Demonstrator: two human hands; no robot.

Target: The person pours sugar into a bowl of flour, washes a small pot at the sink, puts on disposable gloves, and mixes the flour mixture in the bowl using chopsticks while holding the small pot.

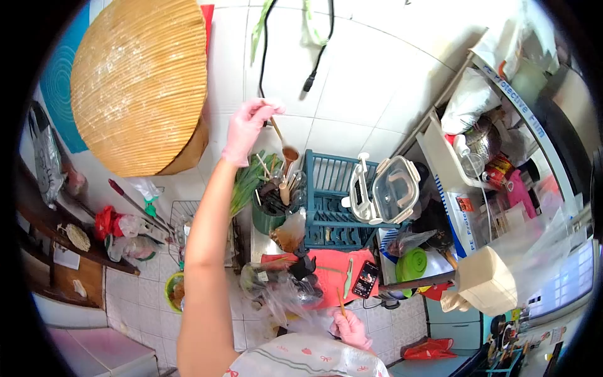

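Note:
My left hand (244, 131), in a pink glove, is raised against the tiled wall and pinches the top of a long wooden-handled ladle (289, 154). The ladle hangs over a dark green utensil holder (269, 217) full of kitchen tools, beside green onions (250, 183). Low in the view, my right hand (352, 330), also gloved in pink, is closed around a thin wooden stick (341, 301); the rest of the stick is hidden in the hand. Just above it lies a red cloth (330, 264) with a phone (365, 279) and a green-handled knife (348, 278).
A blue-green dish rack (326, 188) holds a glass container with a clip lid (396, 190). Plastic bags (276, 286) sit left of the red cloth. A large round woven tray (141, 81) hangs at the upper left, and a crowded shelf (449, 151) stands to the right.

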